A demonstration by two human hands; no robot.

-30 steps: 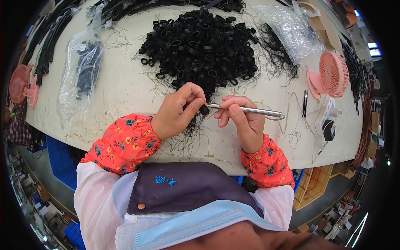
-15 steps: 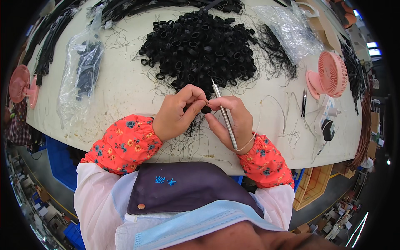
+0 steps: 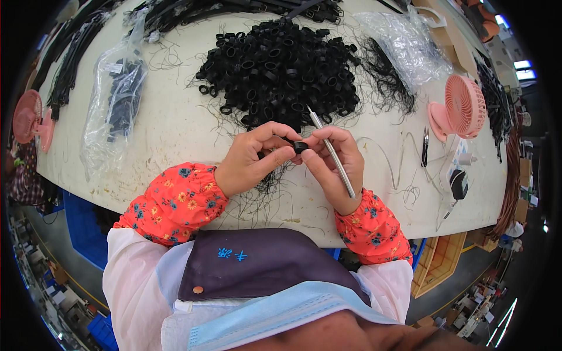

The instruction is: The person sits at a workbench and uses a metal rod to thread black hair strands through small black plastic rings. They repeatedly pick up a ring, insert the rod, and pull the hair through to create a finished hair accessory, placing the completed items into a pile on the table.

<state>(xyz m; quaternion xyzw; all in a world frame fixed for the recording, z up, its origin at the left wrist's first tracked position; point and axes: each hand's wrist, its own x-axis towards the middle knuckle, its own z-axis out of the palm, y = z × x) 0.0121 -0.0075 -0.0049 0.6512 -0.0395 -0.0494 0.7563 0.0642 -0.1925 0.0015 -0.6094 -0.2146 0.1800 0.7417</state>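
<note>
Between the fingertips of both hands, just in front of the pile, is a small black belt loop (image 3: pixel 300 147). My left hand (image 3: pixel 249 161) is closed on its left side, and something dark shows under the curled fingers. My right hand (image 3: pixel 339 167) pinches the loop's right side between thumb and fingers. That same hand also carries a slim silver pen-like tool (image 3: pixel 335 157), slanting across the palm with its thin tip pointing up toward the pile. The large pile of black belt loops (image 3: pixel 281 73) lies just beyond my hands, with loose black threads (image 3: pixel 272 181) below them.
Pink fans stand left (image 3: pixel 28 117) and right (image 3: pixel 464 106). A clear bag of dark pieces (image 3: pixel 114 96) lies left. On the right are another plastic bag (image 3: pixel 404 44), a thread tangle (image 3: pixel 386 73), small snips (image 3: pixel 425 147) and a black adapter (image 3: pixel 459 183). Black belts (image 3: pixel 234 9) line the back.
The loop has shifted slightly right and now shows more clearly between my fingertips. My right hand has turned and moved a little right, tilting the silver tool further over. The left hand has barely moved.
</note>
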